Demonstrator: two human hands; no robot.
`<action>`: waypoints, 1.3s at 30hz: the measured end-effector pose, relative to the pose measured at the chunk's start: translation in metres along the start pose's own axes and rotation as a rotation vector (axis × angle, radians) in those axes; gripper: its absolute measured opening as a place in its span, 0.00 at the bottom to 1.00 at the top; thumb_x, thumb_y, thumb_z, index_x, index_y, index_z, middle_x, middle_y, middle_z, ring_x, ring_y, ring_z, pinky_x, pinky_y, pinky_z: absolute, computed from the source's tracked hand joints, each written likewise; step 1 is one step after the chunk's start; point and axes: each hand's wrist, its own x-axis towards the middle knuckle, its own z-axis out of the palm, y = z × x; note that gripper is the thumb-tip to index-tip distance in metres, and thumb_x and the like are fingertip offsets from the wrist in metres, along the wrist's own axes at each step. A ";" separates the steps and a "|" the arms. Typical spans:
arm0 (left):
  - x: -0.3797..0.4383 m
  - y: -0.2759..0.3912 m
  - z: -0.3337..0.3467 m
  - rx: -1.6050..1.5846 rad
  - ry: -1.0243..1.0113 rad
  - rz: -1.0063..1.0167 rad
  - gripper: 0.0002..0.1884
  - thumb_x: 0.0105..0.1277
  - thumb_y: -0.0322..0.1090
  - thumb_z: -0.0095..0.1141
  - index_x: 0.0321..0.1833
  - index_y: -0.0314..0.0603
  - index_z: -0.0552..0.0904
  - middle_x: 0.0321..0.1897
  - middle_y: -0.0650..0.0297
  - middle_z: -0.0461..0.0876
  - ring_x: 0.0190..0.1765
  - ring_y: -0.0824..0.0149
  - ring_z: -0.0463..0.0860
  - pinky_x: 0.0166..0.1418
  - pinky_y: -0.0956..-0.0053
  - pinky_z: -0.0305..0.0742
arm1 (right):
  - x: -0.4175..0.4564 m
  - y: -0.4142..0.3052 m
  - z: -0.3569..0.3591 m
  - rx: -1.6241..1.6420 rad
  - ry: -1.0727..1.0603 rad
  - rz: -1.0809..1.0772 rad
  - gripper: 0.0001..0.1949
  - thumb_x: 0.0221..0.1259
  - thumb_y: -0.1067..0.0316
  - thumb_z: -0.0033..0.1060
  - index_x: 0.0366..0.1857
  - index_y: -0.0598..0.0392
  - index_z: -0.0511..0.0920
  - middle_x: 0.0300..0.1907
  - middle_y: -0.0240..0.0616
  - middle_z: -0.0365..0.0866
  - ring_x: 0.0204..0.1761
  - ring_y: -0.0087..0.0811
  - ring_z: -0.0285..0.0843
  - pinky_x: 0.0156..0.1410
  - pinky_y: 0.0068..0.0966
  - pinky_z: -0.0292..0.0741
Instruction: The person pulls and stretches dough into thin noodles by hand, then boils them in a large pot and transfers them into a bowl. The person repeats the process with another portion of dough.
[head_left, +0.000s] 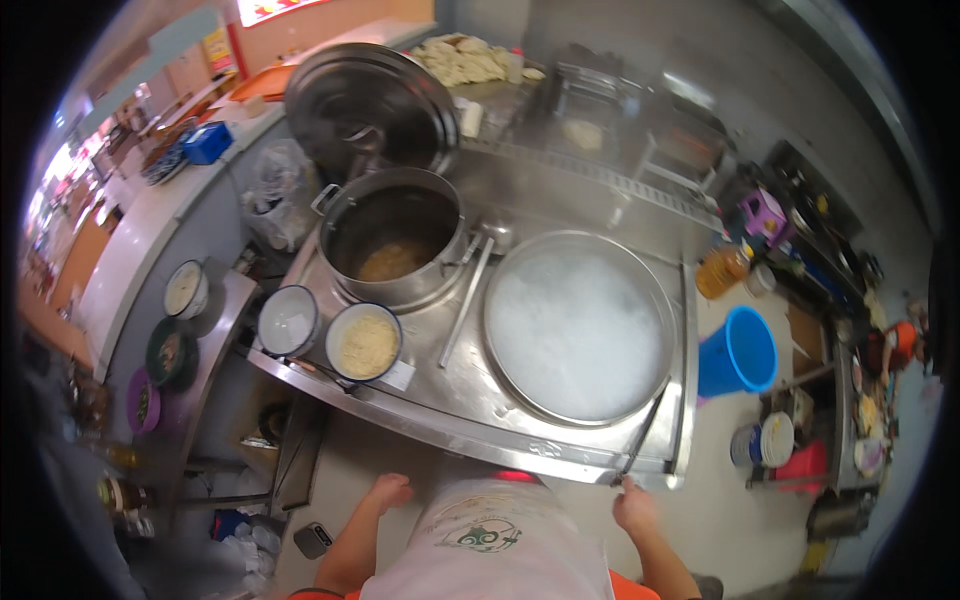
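Observation:
My left hand (392, 492) hangs in front of the stove's front edge, fingers loosely curled, with nothing visible in it. At the front right corner, my right hand (636, 507) is at the end of a long dark handle (649, 431); whether it grips it is unclear. That handle slants along the side of a wide round pan (517, 390) filled with pale, steaming, foamy liquid. Left of the pan lies a long-handled metal ladle (466, 304). A deep steel stockpot (390, 289) holds something brownish low inside. Before it stand an enamel bowl of pale yellow shreds (369, 346) and another white enamel bowl (288, 321).
A large pot lid (371, 109) leans behind the stockpot. Right of the steel stove top (427, 405) are a blue bucket (739, 350) and an oil jug (721, 271). Bowls, including a purple one (144, 401), line a left side shelf. A person (896, 345) is far right.

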 end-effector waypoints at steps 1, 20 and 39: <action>0.014 -0.021 0.003 -0.016 -0.022 -0.030 0.18 0.64 0.45 0.50 0.54 0.46 0.72 0.42 0.56 0.81 0.44 0.62 0.80 0.48 0.64 0.74 | -0.014 -0.003 0.010 0.048 -0.049 0.015 0.21 0.58 0.64 0.45 0.56 0.56 0.68 0.40 0.53 0.79 0.42 0.52 0.78 0.50 0.43 0.74; 0.025 -0.051 0.179 0.774 -0.287 0.079 0.12 0.63 0.42 0.46 0.32 0.43 0.79 0.29 0.60 0.81 0.29 0.67 0.80 0.28 0.71 0.73 | -0.194 0.186 0.227 0.994 -0.537 0.360 0.30 0.60 0.38 0.38 0.48 0.56 0.77 0.40 0.43 0.79 0.40 0.36 0.74 0.41 0.37 0.74; -0.202 0.136 0.866 0.658 -0.985 0.672 0.11 0.64 0.28 0.49 0.48 0.37 0.76 0.41 0.60 0.82 0.44 0.69 0.80 0.42 0.74 0.75 | -0.073 0.537 0.061 1.555 -0.401 0.631 0.38 0.57 0.37 0.47 0.68 0.48 0.56 0.67 0.44 0.58 0.47 0.36 0.79 0.47 0.27 0.77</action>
